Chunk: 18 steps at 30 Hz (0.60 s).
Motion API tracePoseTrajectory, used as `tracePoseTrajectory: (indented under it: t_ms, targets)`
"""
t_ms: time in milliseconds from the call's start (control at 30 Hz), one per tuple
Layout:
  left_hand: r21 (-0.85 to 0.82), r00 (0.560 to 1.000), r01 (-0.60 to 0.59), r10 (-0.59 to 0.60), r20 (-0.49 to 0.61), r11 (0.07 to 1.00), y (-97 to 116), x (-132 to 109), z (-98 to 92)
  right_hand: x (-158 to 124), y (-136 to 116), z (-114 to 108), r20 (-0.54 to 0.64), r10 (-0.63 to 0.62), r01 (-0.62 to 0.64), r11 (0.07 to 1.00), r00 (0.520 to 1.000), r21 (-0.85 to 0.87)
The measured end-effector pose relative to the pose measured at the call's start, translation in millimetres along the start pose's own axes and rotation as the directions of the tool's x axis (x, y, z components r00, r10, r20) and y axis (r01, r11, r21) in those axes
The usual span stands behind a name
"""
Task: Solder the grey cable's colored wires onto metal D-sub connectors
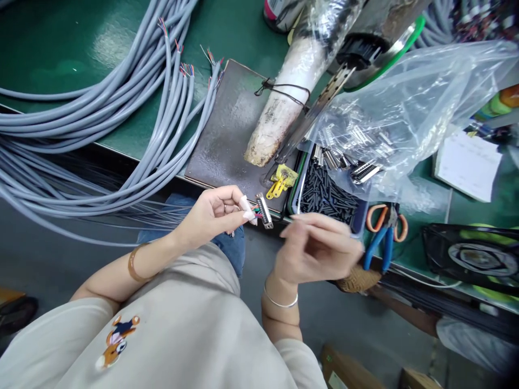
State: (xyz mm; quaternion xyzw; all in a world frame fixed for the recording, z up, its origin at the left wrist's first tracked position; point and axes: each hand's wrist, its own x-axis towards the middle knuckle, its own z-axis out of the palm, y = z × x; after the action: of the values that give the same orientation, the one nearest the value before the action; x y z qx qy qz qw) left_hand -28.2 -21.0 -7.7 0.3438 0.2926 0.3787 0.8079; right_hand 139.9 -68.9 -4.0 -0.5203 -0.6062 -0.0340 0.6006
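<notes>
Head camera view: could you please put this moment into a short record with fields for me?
Left hand: pinches a small metal connector with coloured wires at its back
Right hand: blurred, just right of the connector; grip unclear
Bench: green, grey cables at left
Tray: black tubes, beyond the right hand
Bag: clear plastic, metal parts inside
Tools: blue-handled pliers

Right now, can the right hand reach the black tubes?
Probably yes: the right hand is beside the black tubes, whose near part lies bare; the plastic bag overhangs only the far part.
</notes>
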Motion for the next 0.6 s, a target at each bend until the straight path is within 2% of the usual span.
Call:
tracePoseTrajectory:
  t_ms: [33, 67, 100, 167, 267, 367, 433, 600]
  targets:
    - [-0.006, 1.0, -0.005, 0.005, -0.018, 1.0, 0, 0, -0.3, 2, 0, 0, -0.111, 0.048, -0.044, 0.999, 0.993, 0.032]
    - [-0.014, 0.999, -0.01, 0.01, -0.034, 1.0, 1, 1, -0.9, 3, 1, 0, -0.168, 0.071, -0.062, 0.996, 0.983, 0.056]
    - [-0.021, 0.999, -0.016, 0.015, -0.045, 1.0, 1, 1, -1.6, 3, 1, 0, -0.157, 0.075, -0.067, 0.996, 0.985, 0.059]
    - [-0.037, 0.998, -0.025, 0.023, -0.059, 0.999, 1, 3, -2.9, 0, 2, -1, -0.011, 0.036, -0.036, 0.999, 0.999, 0.013]
    - [-0.031, 0.997, -0.035, 0.032, -0.075, 0.999, 1, 5, -3.8, -9, 1, 1, 0.181, 0.027, -0.02, 0.999, 0.983, -0.041]
    - [0.016, 0.994, -0.053, 0.054, -0.097, 0.998, 1, 6, -4.2, -15, 0, 6, 0.211, 0.081, -0.077, 0.997, 0.974, -0.028]
    - [0.069, 0.992, -0.062, 0.069, -0.102, 0.996, 2, 5, -3.7, -16, 0, 8, 0.204, 0.076, -0.068, 0.997, 0.976, -0.043]
    - [0.246, 0.979, -0.116, 0.153, -0.138, 0.962, 5, 7, 2.4, -13, 3, 12, 0.202, -0.097, 0.134, 0.975, 0.974, -0.178]
